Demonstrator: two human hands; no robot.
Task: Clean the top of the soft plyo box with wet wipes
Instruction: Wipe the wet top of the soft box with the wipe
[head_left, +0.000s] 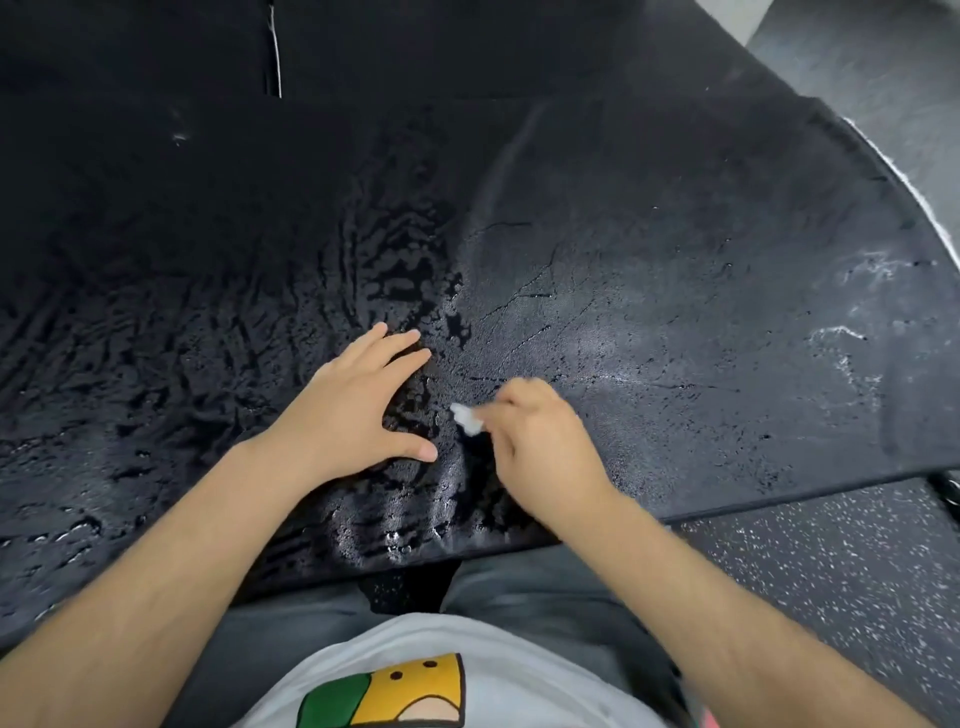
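Your right hand (540, 441) clenches the crumpled white wet wipe (466, 419); the dry stretch of the black soft plyo box top (675, 291) lies rightward of it. Your left hand (353, 405) rests flat, fingers (400, 343) released.

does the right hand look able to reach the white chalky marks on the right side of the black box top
Probably yes: the right hand, gripping a crumpled white wet wipe, has only bare black box top between it and the white chalky marks.
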